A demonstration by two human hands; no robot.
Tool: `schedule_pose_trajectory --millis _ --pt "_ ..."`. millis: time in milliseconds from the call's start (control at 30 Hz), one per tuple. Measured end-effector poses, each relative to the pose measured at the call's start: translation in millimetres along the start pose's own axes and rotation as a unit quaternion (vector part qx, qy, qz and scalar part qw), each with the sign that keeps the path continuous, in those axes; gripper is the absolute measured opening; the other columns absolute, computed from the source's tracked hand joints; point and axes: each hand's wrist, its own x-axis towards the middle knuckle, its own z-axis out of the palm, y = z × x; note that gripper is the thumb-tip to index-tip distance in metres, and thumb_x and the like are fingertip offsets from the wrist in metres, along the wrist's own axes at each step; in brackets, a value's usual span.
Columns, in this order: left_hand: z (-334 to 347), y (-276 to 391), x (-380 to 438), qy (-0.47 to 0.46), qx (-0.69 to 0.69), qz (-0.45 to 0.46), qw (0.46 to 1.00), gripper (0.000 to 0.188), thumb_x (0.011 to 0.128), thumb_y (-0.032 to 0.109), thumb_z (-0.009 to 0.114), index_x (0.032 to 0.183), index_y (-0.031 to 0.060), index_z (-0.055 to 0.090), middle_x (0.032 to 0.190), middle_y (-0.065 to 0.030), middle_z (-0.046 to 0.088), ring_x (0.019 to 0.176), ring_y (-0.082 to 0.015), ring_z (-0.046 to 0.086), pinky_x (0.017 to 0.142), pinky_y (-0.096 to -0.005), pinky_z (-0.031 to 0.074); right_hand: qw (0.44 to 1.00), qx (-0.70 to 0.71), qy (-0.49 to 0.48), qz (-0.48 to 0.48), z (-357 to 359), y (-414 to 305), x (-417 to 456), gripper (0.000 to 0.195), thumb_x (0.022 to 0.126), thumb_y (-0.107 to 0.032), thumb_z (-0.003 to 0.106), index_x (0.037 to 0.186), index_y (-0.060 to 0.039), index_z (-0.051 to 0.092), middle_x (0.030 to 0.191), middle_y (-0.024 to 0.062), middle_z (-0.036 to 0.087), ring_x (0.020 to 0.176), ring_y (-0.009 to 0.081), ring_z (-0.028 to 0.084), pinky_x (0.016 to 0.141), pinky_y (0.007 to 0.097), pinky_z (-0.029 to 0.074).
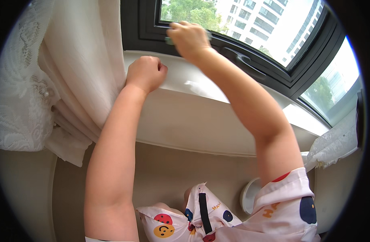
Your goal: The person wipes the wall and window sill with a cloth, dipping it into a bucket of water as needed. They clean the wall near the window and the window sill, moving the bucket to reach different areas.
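Observation:
My right hand is curled over a small pale-green object, held against the lower part of the dark window frame. Only the ends of that object show on either side of the hand, slightly blurred, so its kind cannot be told. To the left and lower, my left hand makes a fist at the white windowsill. Nothing shows in its curled fingers. A black window handle sits on the frame to the right of my right hand.
Beside my left forearm hangs a cream curtain with white lace. More lace curtain is gathered at the right. A round white container stands on the floor, partly behind my right sleeve. Trees and buildings show through the glass.

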Motion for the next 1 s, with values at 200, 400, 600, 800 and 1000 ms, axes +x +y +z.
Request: schedule_pose_trajectory --millis 200,400,600,800,1000 --pt "4.7 9.0 -0.2 -0.002 0.011 -0.001 1.0 0.025 0.083 0.022 0.055 0.074 0.0044 0.071 0.077 -0.0148 0.069 0.072 -0.0329 0.066 0.067 -0.0427 0.055 0.998 -0.056 -0.009 -0.026 -13.0 68.3 -71.6 0.007 0.08 -0.009 0.067 0.083 -0.0142 0.07 0.095 -0.0024 0.065 0.099 0.0161 0.064 0.082 0.0306 0.052" --pt "5.4 2.4 1.1 0.029 -0.007 -0.007 1.0 0.025 0.083 0.025 0.058 0.075 0.0033 0.069 0.079 -0.0164 0.069 0.077 -0.0359 0.066 0.071 -0.0439 0.053 0.999 0.009 0.031 -0.037 5.2 -22.8 28.6 0.009 0.079 -0.012 0.068 0.085 -0.0171 0.072 0.096 -0.0035 0.066 0.098 0.0158 0.064 0.08 0.0312 0.052" --pt "1.6 -2.4 3.0 0.021 0.025 0.009 0.999 0.025 0.083 0.025 0.058 0.074 0.0052 0.07 0.078 -0.0157 0.069 0.076 -0.0343 0.067 0.07 -0.0435 0.054 0.999 0.001 -0.016 -0.03 -6.9 -31.0 41.7 0.011 0.077 -0.011 0.07 0.085 -0.0172 0.073 0.097 -0.0036 0.067 0.1 0.016 0.064 0.079 0.0294 0.051" --pt "5.0 -4.8 1.8 0.04 -0.025 0.005 0.999 0.024 0.081 0.022 0.06 0.067 0.0032 0.065 0.069 -0.0146 0.065 0.063 -0.0322 0.061 0.059 -0.0398 0.049 0.986 -0.064 -0.139 0.063 -29.2 56.7 -43.0 0.007 0.083 -0.01 0.066 0.086 -0.0112 0.073 0.091 0.0033 0.072 0.096 0.0179 0.068 0.079 0.0317 0.052" --pt "4.3 -11.5 2.6 0.05 -0.001 0.005 0.999 0.023 0.08 0.021 0.059 0.066 0.0035 0.065 0.07 -0.0151 0.065 0.063 -0.033 0.06 0.058 -0.0405 0.048 0.996 -0.071 -0.048 0.018 -18.6 55.4 -49.0 0.008 0.078 -0.006 0.068 0.084 -0.0118 0.072 0.085 0.0013 0.07 0.092 0.0186 0.067 0.078 0.0305 0.052"
